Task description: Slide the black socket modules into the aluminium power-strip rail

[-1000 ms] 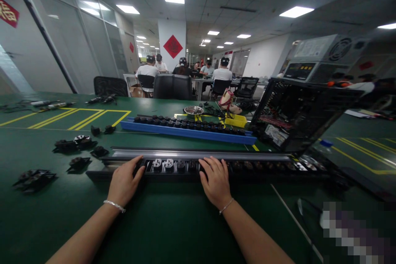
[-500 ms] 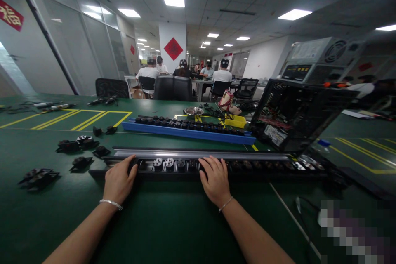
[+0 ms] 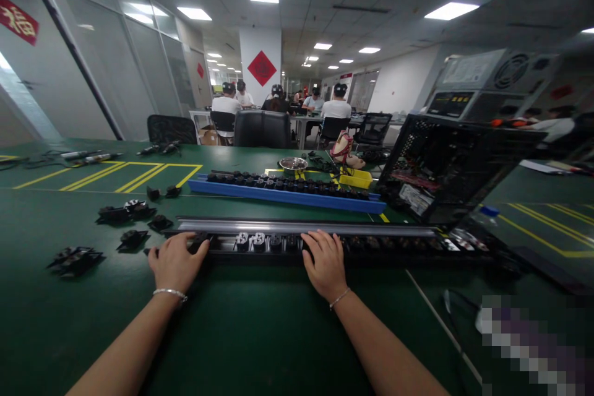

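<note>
A long black rail [image 3: 232, 253] lies across the green table in front of me, with a row of socket modules along it. Two of those modules [image 3: 250, 241] are white-faced; the others are dark. My left hand [image 3: 176, 260] is at the rail's left end, thumb and fingers closed around a black socket module [image 3: 200, 240]. Further right, my right hand [image 3: 325, 263] lies over the rail with bent fingers gripping it. The modules beneath that palm are hidden. A shiny metal strip [image 3: 278, 226] runs along the rail's far side.
Loose black modules [image 3: 74, 260] lie in several clusters at left. Behind the rail sits a blue channel [image 3: 278, 197] filled with similar modules. A metal dish [image 3: 293, 164], a yellow tray [image 3: 356, 179] and an open computer case [image 3: 431, 173] stand beyond. Several people sit further back.
My left hand has slid slightly left along the rail, its fingers wider round the black module, which shows more now. My right hand stays on the rail. The view has shifted slightly.
</note>
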The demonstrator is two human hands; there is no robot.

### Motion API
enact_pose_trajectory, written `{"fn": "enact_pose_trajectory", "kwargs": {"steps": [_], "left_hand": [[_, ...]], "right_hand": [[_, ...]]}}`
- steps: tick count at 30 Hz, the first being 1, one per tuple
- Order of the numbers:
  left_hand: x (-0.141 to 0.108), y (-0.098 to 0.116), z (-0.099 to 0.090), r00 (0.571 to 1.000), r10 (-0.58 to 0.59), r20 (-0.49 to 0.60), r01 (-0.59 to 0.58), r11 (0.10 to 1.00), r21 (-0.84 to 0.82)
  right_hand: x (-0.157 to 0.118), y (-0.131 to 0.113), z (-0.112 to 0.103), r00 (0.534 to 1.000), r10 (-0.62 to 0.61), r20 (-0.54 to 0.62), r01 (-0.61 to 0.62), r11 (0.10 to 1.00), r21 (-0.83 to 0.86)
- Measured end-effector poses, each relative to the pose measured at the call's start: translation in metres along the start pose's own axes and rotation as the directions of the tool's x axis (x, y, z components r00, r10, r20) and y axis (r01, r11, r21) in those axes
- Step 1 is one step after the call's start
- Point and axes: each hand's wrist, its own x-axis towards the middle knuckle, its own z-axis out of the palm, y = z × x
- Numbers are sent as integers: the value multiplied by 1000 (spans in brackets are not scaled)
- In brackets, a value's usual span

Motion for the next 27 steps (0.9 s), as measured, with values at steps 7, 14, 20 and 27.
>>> {"fn": "enact_pose_trajectory", "kwargs": {"steps": [7,14,20,27], "left_hand": [[0,-6,-1,996,-80,-29,80,997,-4],[5,-16,-3,993,-89,-73,89,996,-8],[12,-32,-1,987,-116,-115,113,993,-31],[18,-48,5,982,-59,-177,48,997,-63]], "right_hand": [[0,1,-1,1000,-10,4,10,1000,-1],[0,1,-2,1000,-11,14,11,1000,-6],[0,2,-1,1000,-7,21,7,1000,-1],[0,4,1,1000,-27,5,27,999,-23]]}}
